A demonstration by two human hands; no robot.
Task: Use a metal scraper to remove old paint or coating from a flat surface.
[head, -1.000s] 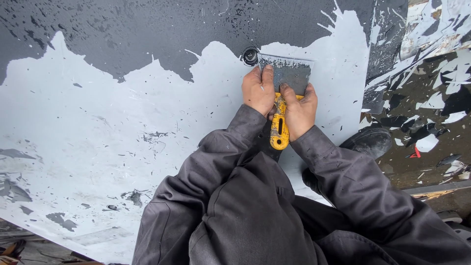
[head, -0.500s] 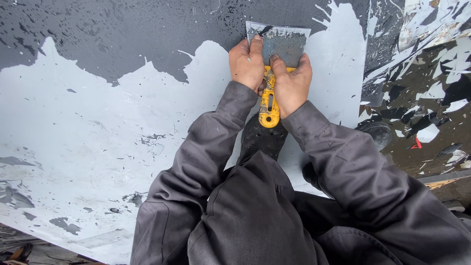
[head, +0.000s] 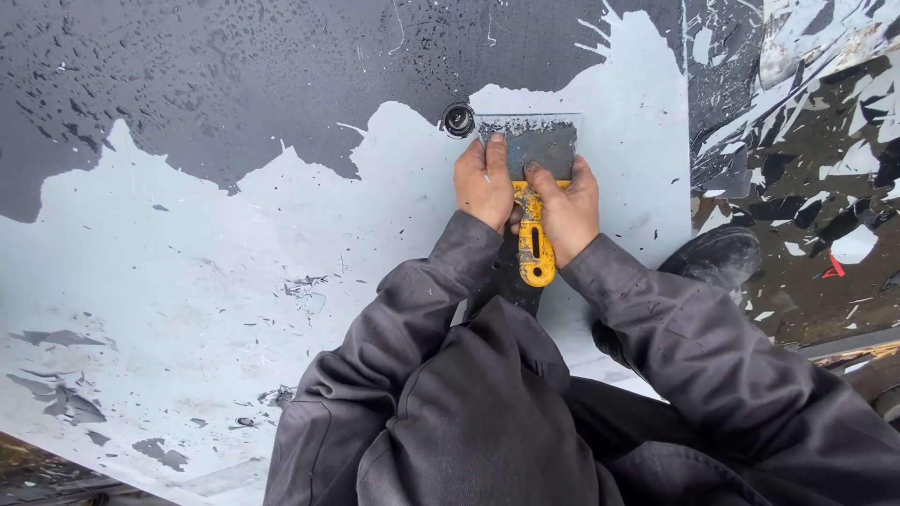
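My left hand [head: 483, 183] and right hand [head: 569, 201] clamp the scraper [head: 531, 178]; stiff, light blade, best gripped low on the yellow handle [head: 535, 248].

We have one view only, from a head-worn camera looking steeply down over the person's own grey-sleeved arms. It sits close: the left hand [head: 484, 181] and right hand [head: 569, 201] lie upper centre, on the flat panel with pale grey paint over dark surface [head: 187, 281] filling most of the frame. A littered dark floor [head: 816, 187] shows at right.
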